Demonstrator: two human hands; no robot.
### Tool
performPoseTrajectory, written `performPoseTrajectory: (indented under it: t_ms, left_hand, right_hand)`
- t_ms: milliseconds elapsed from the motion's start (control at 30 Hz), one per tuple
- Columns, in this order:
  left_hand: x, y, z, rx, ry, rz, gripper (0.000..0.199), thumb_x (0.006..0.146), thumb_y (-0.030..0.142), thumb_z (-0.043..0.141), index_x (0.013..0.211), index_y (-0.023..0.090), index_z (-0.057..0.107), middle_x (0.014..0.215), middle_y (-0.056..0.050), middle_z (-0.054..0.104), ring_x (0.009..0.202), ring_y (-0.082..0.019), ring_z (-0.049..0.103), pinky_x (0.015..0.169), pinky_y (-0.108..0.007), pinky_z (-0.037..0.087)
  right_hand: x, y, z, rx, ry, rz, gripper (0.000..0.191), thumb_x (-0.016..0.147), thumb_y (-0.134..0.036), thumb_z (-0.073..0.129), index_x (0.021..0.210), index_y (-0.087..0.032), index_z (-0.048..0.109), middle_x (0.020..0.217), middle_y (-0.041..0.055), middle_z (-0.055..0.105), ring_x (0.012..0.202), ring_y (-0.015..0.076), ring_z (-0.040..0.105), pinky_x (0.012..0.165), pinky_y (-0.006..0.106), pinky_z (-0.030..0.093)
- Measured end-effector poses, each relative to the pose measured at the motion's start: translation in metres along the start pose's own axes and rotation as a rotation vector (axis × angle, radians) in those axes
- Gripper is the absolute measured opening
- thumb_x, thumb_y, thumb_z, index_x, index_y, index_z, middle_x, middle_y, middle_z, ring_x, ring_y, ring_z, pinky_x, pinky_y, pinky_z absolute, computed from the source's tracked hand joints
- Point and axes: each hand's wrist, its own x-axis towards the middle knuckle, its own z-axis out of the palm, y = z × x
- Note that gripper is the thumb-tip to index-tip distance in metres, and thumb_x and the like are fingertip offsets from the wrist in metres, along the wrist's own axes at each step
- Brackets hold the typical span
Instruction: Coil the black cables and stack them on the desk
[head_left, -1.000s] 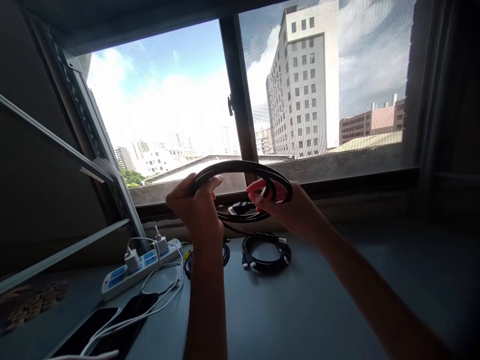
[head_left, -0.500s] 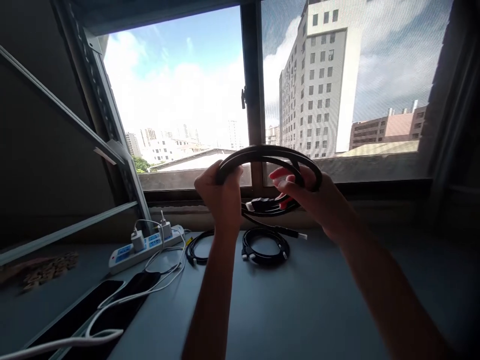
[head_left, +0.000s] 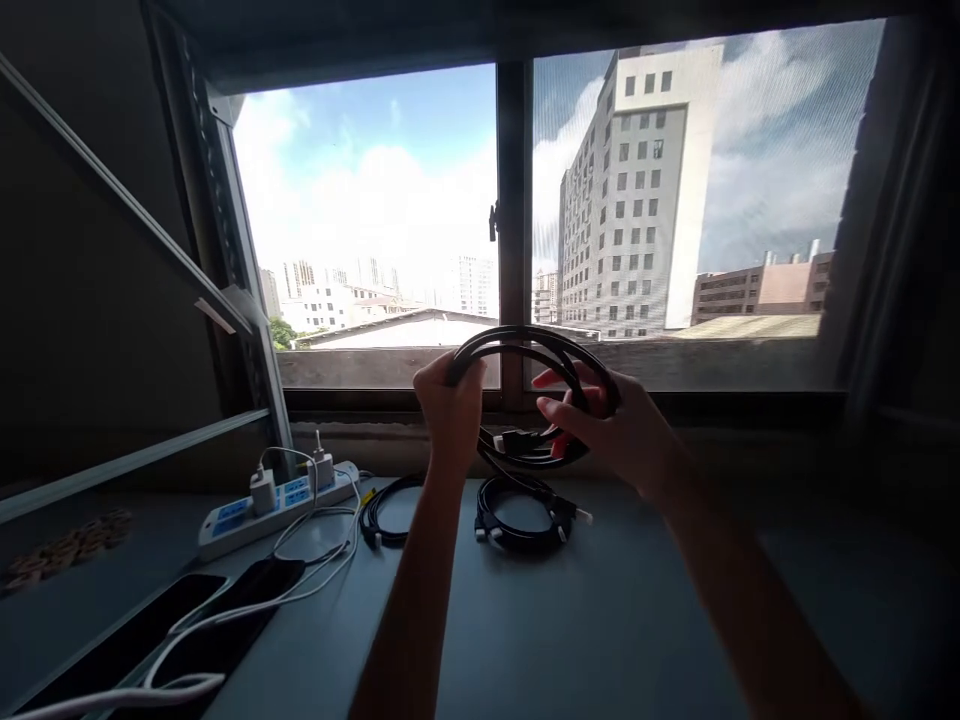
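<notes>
The thumb and fingers of the left hand (head_left: pixel 452 405) are pressed together, pinching the held black cable (head_left: pixel 517 333) at its left bend. The fingers of the right hand (head_left: pixel 619 420) are curved and a little spread; the thumb and forefinger tips stand apart, with the loops passing between them. The held black cable is in the centre of the frame, raised before the lower window frame (head_left: pixel 360 402). Its coil is longest from left to right, with the arch upward. One plug (head_left: pixel 517 442) inside the loops points to the left; the hanging plug (head_left: pixel 581 515) points right and slightly down, over the right coil (head_left: pixel 521 540). I cannot tell if these two touch.

The left coil (head_left: pixel 390 540) lies beside the left forearm. At lower left are the power strip (head_left: pixel 281 510), white cables (head_left: pixel 281 602) and dark flat devices (head_left: pixel 255 590). The table (head_left: pixel 585 620) spreads between the forearms and toward lower right.
</notes>
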Motion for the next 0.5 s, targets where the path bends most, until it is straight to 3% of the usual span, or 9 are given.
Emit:
performPoseTrajectory:
  t_ms: [133,367,433,500]
  left_hand:
    - [-0.005,-0.016,0.008,0.058,0.089,0.054,0.035,0.068,0.017,0.052,0.042,0.017,0.030,0.038,0.007,0.024,0.038,-0.004,0.024,0.038,-0.020,0.019]
    - [-0.006,0.003,0.005,0.147,0.051,0.142,0.033,0.069,0.014,0.053,0.042,0.016,0.033,0.035,0.009,0.027,0.033,-0.003,0.029,0.035,-0.018,0.023]
    - [-0.004,0.006,0.003,0.161,-0.023,0.098,0.033,0.070,0.016,0.053,0.043,0.017,0.035,0.033,0.009,0.030,0.029,-0.003,0.032,0.033,-0.017,0.024]
    - [-0.003,0.008,0.002,0.170,-0.205,-0.009,0.034,0.073,0.021,0.055,0.044,0.017,0.037,0.031,0.008,0.034,0.026,-0.005,0.036,0.030,-0.017,0.027]
  right_hand:
    - [0.006,0.006,-0.007,-0.109,0.061,0.002,0.029,0.070,-0.028,0.064,0.097,-0.017,0.062,0.057,-0.0041,0.057,0.044,0.0136,0.058,0.043,0.024,0.049]
    - [0.004,-0.002,-0.014,0.011,0.044,0.007,0.025,0.067,-0.027,0.066,0.090,-0.017,0.062,0.054,-0.0054,0.057,0.040,0.0111,0.056,0.042,0.022,0.049]
    - [0.002,-0.005,-0.016,0.029,0.057,-0.012,0.026,0.066,-0.027,0.067,0.089,-0.017,0.063,0.054,-0.0056,0.056,0.041,0.0111,0.057,0.040,0.020,0.048]
    - [0.001,-0.008,-0.019,0.051,0.063,-0.019,0.027,0.064,-0.028,0.069,0.089,-0.018,0.063,0.055,-0.0053,0.056,0.043,0.0116,0.057,0.038,0.019,0.047]
